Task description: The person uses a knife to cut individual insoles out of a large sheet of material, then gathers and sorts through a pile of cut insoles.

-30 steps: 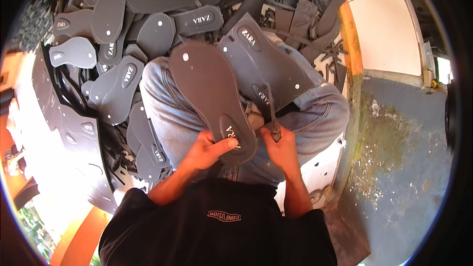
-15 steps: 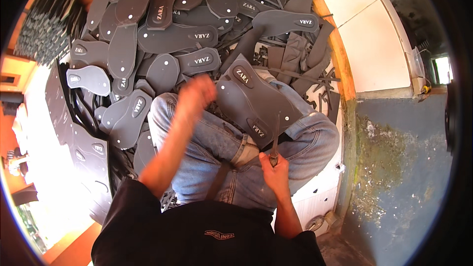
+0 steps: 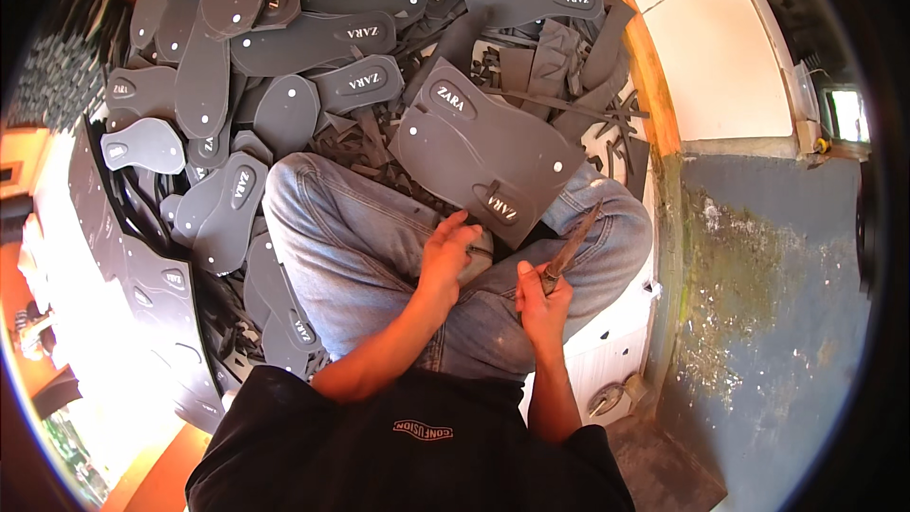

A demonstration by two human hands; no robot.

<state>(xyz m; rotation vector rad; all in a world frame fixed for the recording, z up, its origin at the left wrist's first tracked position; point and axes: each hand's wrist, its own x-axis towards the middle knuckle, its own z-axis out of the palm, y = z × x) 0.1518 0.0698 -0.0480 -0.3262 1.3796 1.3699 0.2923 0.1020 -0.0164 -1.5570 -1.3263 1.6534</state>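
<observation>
Grey foam sheet with two sole outlines [image 3: 483,156] lies across my knees, its near edge pinched in my left hand [image 3: 450,256]. My right hand [image 3: 542,303] is closed around a thin pointed knife [image 3: 572,246], tip up beside the sheet. One slip could nick my jeans [image 3: 360,256] or fingers, since the sheet rests loosely.

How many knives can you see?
1: a knife in the right hand, blade pointing up over the jeans, beside the grey foam sheet. Others may be hidden under the pile.
</observation>
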